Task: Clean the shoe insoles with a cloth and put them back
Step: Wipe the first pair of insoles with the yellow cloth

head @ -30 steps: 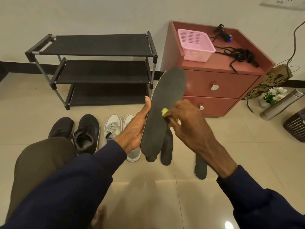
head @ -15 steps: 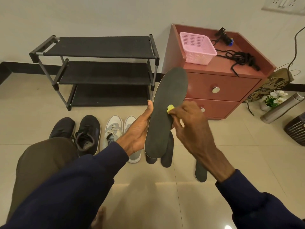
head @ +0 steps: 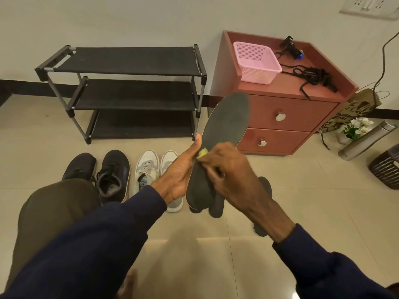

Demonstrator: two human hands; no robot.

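Head view: at centre frame the left hand (head: pixel 179 171) grasps the insole (head: pixel 226 119) by its lower half, thumb along the left edge, toe end tilted toward the upper right. The right hand (head: pixel 228 169) pinches a small yellow cloth (head: pixel 203 152) against the insole's face, just beside the left thumb.

The likely trouble is the grip. The insole is thin and supported only low down, so a hard rub could bend it or work it loose, dropping it on the floor. The upper half has no backing and would probably flex away from pressure and stay dirty. The cloth, mostly hidden under the fingers, could also slip out.

Below the hands, other insoles (head: pixel 217 207) lie on the tiles. The white shoes (head: pixel 149 169) and black shoes (head: pixel 113 173) stand at centre left, nothing blocking them. A rack (head: pixel 133 59) is at upper left, and a cabinet (head: pixel 289 113) with a pink basket (head: pixel 257 61) at upper right. A bottle (head: pixel 367 141) lies at the right edge.
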